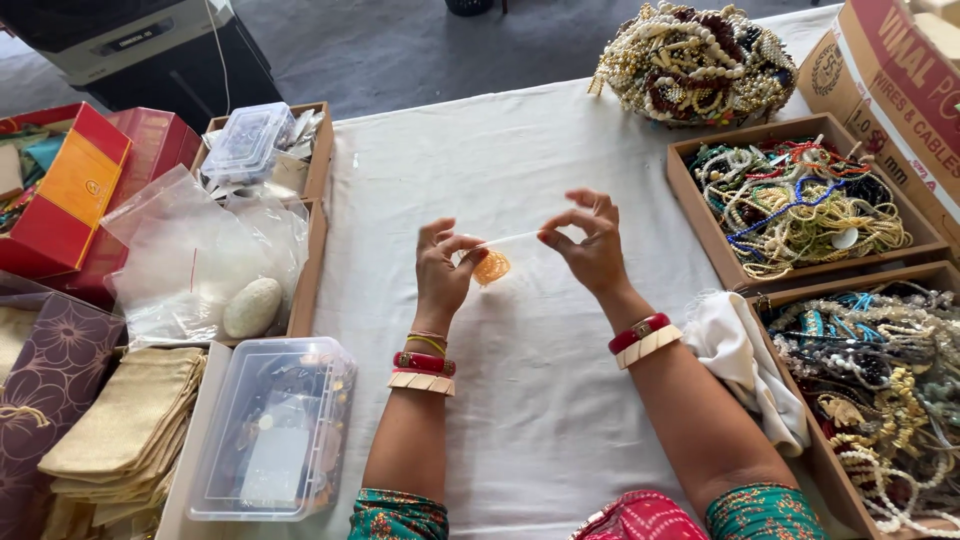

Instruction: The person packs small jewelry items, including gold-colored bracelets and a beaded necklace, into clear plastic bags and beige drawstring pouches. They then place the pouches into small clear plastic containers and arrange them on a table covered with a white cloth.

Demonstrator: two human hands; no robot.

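We have our left hand [443,268] pinched on a small orange-gold ornament [491,267], thumb and fingertips closed around its top edge, and our right hand [590,243] pinched on the far end of a thin pale strip [510,239] that runs taut between the two hands, above the white cloth [520,400] covering the table. So both hands are closed, each grasping: the left on the ornament, the right on the strip, the other fingers of the right fanned up and clear. The ornament hangs just below the left fingertips, held up off the cloth, near the middle of the table. Whether the strip is tied to the ornament or only laid against it, we cannot tell; the joint is hidden by the fingers. As for progress, we judge this piece is mid-handling: nothing finished lies on the cloth in front of us. Moving outward, red and cream bangles [644,340] sit on both wrists. To our right, cardboard trays [690,190] are heaped with bead strings, with a mound of pearl jewellery [690,60] beyond them. To our left sit a clear plastic box [270,440], stacked tan pouches [125,425] and loose plastic bags [190,255].
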